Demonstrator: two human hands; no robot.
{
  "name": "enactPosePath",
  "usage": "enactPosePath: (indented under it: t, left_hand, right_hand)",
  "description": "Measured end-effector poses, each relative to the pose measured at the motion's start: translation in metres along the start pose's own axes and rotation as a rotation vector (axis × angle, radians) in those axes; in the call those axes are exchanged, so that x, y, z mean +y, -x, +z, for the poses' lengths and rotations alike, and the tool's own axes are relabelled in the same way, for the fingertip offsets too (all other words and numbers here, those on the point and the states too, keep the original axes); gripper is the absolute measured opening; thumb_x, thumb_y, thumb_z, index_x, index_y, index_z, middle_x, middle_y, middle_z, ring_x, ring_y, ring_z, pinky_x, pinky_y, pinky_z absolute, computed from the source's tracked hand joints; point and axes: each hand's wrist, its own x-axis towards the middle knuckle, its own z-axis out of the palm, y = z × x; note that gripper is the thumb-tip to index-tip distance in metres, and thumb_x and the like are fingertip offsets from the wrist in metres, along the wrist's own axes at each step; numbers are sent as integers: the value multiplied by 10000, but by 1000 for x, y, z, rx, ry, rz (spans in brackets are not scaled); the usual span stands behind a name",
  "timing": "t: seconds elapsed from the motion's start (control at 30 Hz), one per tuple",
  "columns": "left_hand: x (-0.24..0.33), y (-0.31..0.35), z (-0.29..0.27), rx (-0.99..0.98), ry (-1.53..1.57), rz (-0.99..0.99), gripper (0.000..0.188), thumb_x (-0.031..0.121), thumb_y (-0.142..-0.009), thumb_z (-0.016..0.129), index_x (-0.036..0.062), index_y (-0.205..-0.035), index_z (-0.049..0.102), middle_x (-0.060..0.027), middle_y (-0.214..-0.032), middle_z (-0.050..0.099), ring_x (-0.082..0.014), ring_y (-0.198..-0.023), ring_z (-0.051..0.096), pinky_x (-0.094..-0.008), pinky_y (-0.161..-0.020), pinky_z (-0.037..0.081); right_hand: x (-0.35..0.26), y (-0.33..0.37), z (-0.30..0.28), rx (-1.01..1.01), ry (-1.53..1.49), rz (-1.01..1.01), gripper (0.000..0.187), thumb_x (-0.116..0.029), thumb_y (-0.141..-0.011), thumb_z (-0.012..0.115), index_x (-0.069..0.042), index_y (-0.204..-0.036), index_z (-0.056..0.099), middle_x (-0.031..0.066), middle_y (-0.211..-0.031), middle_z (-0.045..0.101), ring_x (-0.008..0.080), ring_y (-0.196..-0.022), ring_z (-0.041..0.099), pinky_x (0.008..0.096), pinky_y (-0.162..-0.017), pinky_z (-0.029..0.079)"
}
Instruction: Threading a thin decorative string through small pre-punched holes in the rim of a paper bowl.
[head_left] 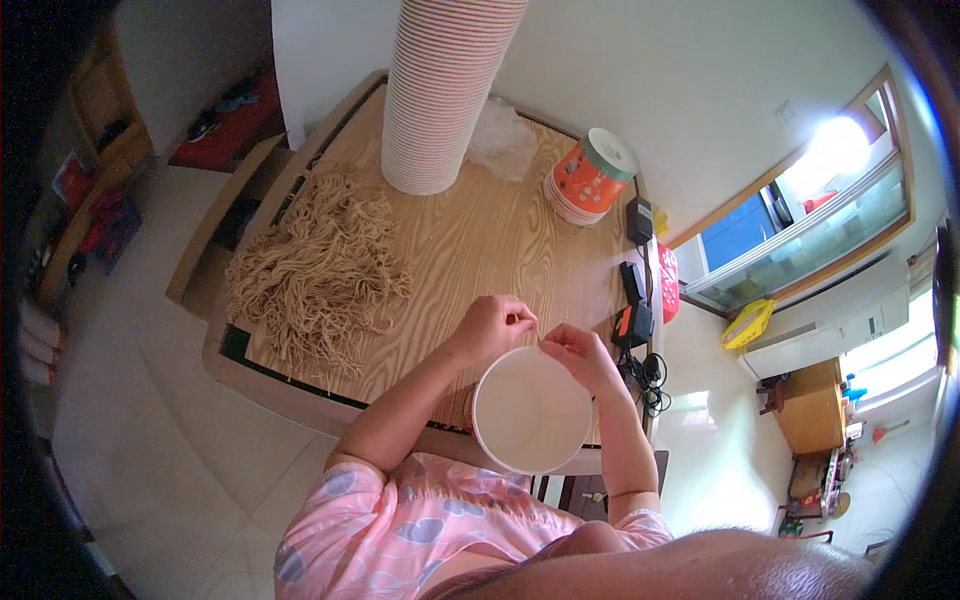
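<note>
Past shirt (440, 500), pinching w/ L hand (492, 326) & R hand (580, 355), apart, can't tell on what; risking tub (533, 415) tip via wrist bump.

Single view, head: left unit of side-by-side fisheye pair worn on person's head. Looks down and forward over wooden tabletop (480, 250) at close range — left hand (493, 328) and right hand (580, 357) near centre, forearms (405, 402) rising from below. Wide field: floor (160, 400) left, window (745, 230) right, wearer's pink top (430, 515) at bottom. Upright, unmirrored — edges bend toward dark rim.
</note>
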Motion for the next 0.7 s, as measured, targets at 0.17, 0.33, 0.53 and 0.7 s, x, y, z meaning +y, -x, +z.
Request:
enactPosePath:
  t: [0.17, 0.33, 0.53, 0.7]
  left_hand:
    - [0, 9, 13, 85, 23, -62, 95, 127, -759, 688, 41, -799, 689, -88, -726, 644, -182, -624, 621, -298, -585, 490]
    - [22, 17, 10, 104, -14, -29, 94, 117, -752, 696, 36, -796, 682, -87, -720, 640, -176, -628, 624, -293, -585, 493]
    - [23, 22, 11, 115, 13, 62, 49, 42, -755, 686, 17, -791, 665, -60, -755, 629, -121, -679, 593, -258, -598, 470]
    - [21, 25, 10, 107, 17, 92, 59, 29, -745, 693, 14, -790, 659, -60, -761, 630, -129, -711, 604, -263, -626, 481]
  right_hand:
    - [-9, 14, 3, 28, 334, -328, 121, -128, -819, 640, -10, -810, 614, 42, -768, 622, 117, -700, 565, 273, -644, 452]
    - [-9, 18, 2, -66, 279, -184, 125, -127, -830, 624, -3, -827, 617, 63, -788, 624, 124, -748, 583, 272, -686, 469]
    - [6, 12, 2, -87, -86, 18, 155, -147, -869, 588, 4, -877, 621, -1, -810, 607, 74, -766, 548, 240, -682, 461]
    - [9, 6, -3, -267, -240, 60, 151, -149, -874, 586, 0, -867, 606, -18, -807, 588, 64, -758, 525, 223, -668, 443]
